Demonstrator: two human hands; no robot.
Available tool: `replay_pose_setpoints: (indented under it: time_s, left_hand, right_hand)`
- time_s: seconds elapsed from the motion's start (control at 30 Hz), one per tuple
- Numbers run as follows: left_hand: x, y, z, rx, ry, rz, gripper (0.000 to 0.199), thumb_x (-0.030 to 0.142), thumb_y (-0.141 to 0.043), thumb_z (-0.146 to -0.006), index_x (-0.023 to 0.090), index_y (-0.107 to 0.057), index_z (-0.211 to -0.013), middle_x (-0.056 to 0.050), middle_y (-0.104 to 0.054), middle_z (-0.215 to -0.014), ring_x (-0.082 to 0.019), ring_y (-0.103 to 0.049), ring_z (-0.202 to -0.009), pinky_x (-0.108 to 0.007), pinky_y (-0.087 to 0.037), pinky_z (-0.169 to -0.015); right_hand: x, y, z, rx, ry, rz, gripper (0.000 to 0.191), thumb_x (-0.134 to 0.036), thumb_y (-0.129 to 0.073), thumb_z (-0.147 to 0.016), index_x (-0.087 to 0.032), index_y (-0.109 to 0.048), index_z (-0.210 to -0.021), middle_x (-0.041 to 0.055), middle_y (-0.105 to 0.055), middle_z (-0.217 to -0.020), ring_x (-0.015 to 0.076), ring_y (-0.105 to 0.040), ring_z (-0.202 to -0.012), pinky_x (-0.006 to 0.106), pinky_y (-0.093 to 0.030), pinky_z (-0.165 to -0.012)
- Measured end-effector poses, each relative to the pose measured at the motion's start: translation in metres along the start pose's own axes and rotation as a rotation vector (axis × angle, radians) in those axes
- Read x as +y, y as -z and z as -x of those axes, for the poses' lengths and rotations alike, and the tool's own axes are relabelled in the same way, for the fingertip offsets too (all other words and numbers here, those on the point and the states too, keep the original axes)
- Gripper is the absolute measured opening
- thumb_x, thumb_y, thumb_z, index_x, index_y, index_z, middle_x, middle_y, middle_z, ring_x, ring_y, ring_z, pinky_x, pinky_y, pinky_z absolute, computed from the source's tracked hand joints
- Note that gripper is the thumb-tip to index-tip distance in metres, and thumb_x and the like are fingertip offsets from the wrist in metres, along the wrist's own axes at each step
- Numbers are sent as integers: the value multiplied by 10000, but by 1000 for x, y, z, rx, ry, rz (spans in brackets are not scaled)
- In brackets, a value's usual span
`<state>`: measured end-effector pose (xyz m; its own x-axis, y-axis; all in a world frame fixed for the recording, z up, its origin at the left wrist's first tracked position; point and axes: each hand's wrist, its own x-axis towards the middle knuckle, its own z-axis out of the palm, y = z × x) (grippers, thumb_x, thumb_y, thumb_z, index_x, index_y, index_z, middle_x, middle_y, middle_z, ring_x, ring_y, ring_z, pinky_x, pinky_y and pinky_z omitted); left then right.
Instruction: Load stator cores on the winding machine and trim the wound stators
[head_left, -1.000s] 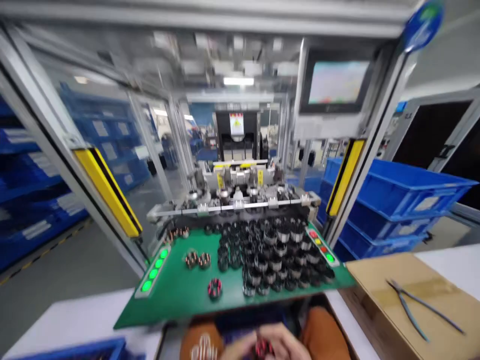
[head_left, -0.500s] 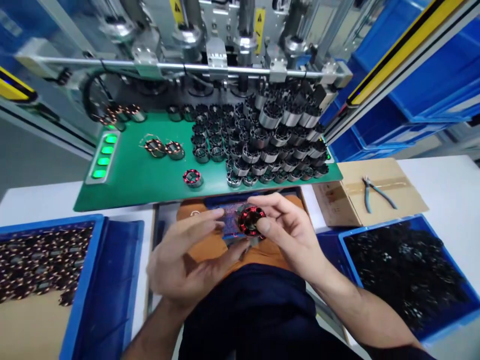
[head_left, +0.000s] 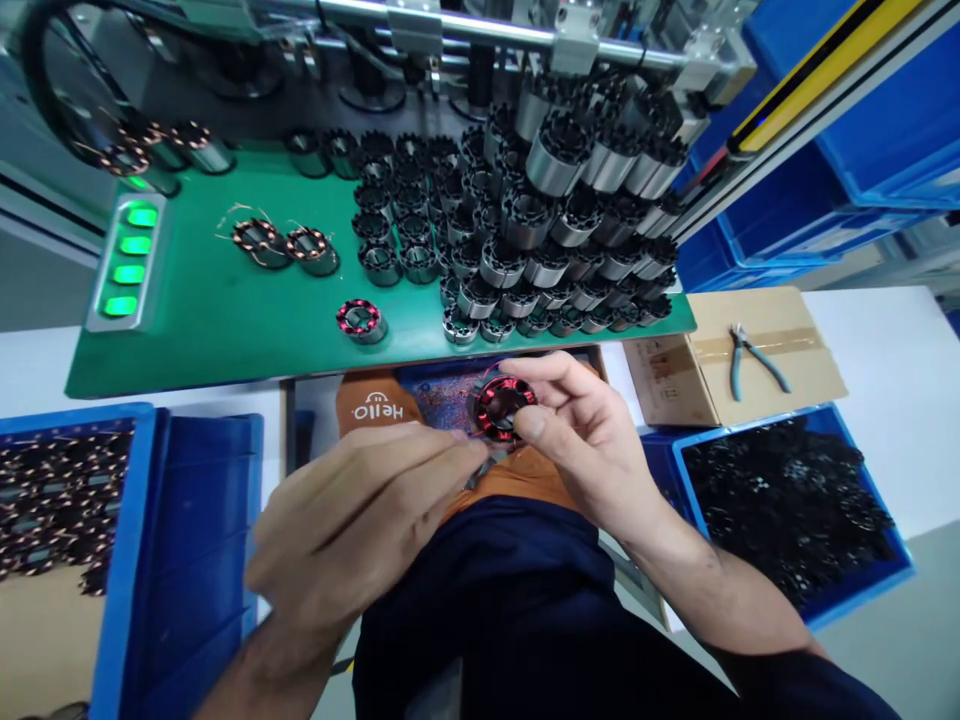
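Holding red-wound ring [head_left: 489,404] in right hand [head_left: 589,440] from four o'clock, likely steadying it for left hand [head_left: 367,510] at eight, with unclear grip.

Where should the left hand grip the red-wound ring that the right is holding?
Probably grip the red-wound ring by its round rim, from the left: the right hand covers its right side; the left edge shows uncovered, facing the left hand.

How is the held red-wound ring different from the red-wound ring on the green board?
The held ring is gripped by the right hand; the standing ring rests on the green board. The held ring's open end faces the camera; the standing ring shows more of its silvery side. Both carry red windings.
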<state>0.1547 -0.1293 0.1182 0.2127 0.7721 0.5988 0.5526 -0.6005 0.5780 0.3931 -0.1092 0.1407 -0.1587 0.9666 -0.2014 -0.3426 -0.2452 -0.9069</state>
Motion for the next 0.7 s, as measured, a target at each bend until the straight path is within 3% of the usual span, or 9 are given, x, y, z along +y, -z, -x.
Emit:
replay_pose_setpoints:
  time_s: [0.1, 0.2, 0.3, 0.37, 0.47, 0.57, 0.7]
  left_hand:
    - [-17, -23, 9, -112, -11, 78, 268, 102, -935, -1086, 310, -919, -1253, 38, -943, -1130, -159, -897, -983, -280, -713, -939]
    - [-34, -46, 15, -204, 185, 208, 153, 162, -848, -1138, 276, -926, -1073, 18, -923, -998, -165, -870, -837, -275, -688, -800]
    - [-36, -53, 7, -35, 332, 318, 146, 168, -894, -1069, 285, -951, -1003, 15, -907, -928, -180, -848, -770, -276, -685, -739]
    - [-28, -48, -3, 84, 352, 428, 185, 178, -1006, -997, 312, -978, -1121, 12, -929, -1037, -189, -872, -900, -275, -694, -797]
    - [-12, -42, -15, 140, 331, 532, 330, 244, -1120, -935, 350, -978, -1214, 0, -927, -1249, -196, -863, -1148, -292, -695, -1001]
    - [-5, -50, -15, 88, 439, 615, 89, 327, -1042, -1049, 320, -961, -1083, -31, -900, -1316, -202, -844, -1222, -322, -687, -1121]
    - [-13, -62, -7, 16, 712, 888, 271, 479, -978, -1103, 273, -921, -935, -73, -917, -1212, -215, -884, -1053, -248, -719, -786]
  right_hand:
    - [1, 6, 0, 43, 33, -15, 529, -593, -1056, -1014, -294, -839, -1392, 48, -906, -1175, 243, -906, -1080, 385, -774, -1008]
    - [2, 11, 1, 50, 62, -33, 503, -581, -1067, -1014, -297, -839, -1362, 57, -926, -1182, 273, -934, -1153, 421, -778, -1065]
    - [6, 12, 2, 78, 98, -12, 500, -547, -1088, -1001, -289, -834, -1346, 74, -945, -1223, 265, -944, -1122, 418, -786, -1044]
    - [10, 11, 2, 88, 139, 21, 474, -520, -1094, -997, -290, -835, -1321, 72, -951, -1217, 244, -944, -1074, 385, -787, -997]
    - [16, 10, 1, 87, 161, 69, 411, -474, -1077, -1017, -295, -838, -1300, 61, -955, -1185, 214, -934, -1019, 335, -779, -941]
    - [22, 15, 2, 68, 133, 65, 423, -480, -1068, -1018, -298, -847, -1330, 69, -951, -1206, 227, -932, -1047, 342, -785, -939]
    - [23, 26, 9, -17, 124, -13, 424, -501, -1022, -1058, -279, -862, -1382, 67, -939, -1142, 254, -949, -1053, 367, -799, -942]
